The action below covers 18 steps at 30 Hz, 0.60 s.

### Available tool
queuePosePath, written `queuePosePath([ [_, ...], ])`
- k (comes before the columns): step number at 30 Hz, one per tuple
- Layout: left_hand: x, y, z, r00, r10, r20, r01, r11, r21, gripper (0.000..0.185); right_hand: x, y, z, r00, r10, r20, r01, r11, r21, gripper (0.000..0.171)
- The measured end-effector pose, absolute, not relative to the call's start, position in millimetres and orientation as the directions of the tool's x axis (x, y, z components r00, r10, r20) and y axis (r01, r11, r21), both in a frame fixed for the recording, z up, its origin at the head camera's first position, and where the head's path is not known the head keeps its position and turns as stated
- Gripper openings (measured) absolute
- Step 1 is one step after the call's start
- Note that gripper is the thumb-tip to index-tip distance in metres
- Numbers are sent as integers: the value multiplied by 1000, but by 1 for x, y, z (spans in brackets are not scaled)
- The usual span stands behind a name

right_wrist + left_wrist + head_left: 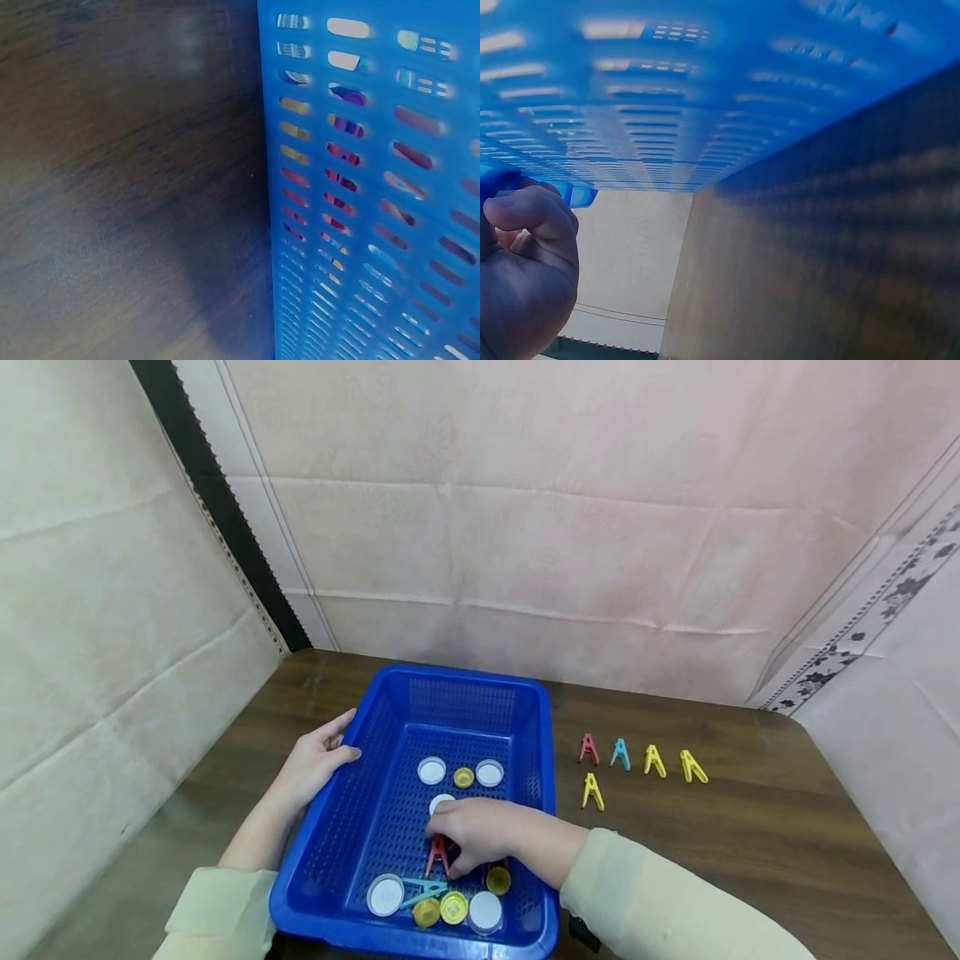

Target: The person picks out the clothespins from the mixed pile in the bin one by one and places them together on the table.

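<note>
Wood-grain table (750, 835) is seen from above, backed by pale pink and cream cloth walls. Near its front edge a blue perforated basket (457, 693) is placed. Inside the basket, bottle caps and clothes pegs are scattered: two white caps (431, 770) with a small yellow cap (463, 777) between them lie toward the far end, and a third white cap is partly hidden behind the right hand. Along the near wall are found a white cap (386, 895), a teal peg (422, 889), two yellow caps (453, 907) and another white cap (485, 912). Outside the basket, to its right on the table, five pegs (654, 761) are set out, four in a row in red, teal and yellow, and one yellow peg just in front.

The right hand (480, 835) is reached down into the basket, and its curled fingers are closed on a red peg (438, 857) on the basket floor. The left hand (315, 764) is laid against the basket's left rim, thumb hooked over the edge and fingers wrapped on the outer wall. Through the right wrist view, only the slotted basket wall and table are shown.
</note>
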State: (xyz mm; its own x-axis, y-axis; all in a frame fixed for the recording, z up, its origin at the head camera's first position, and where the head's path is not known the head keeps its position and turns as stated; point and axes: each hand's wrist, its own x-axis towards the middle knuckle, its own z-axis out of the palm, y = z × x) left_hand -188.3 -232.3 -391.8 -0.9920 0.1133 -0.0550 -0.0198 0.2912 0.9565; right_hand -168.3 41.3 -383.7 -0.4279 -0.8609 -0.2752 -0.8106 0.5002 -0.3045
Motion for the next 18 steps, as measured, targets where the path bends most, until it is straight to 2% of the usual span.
queuePosePath([
  [6, -188, -233, -392, -992, 112, -51, -18, 277, 961, 65, -169, 41, -385, -414, -866, -282, -821, 488, -295, 64],
  [13, -187, -233, -391, -993, 112, -43, -10, 280, 960, 65, -170, 40, -385, -412, -874, -258, -804, 482, -347, 55],
  [18, -187, -232, -391, -992, 115, -45, -12, 277, 961, 65, -167, 36, -383, -453, -852, -262, -781, 521, -344, 54],
])
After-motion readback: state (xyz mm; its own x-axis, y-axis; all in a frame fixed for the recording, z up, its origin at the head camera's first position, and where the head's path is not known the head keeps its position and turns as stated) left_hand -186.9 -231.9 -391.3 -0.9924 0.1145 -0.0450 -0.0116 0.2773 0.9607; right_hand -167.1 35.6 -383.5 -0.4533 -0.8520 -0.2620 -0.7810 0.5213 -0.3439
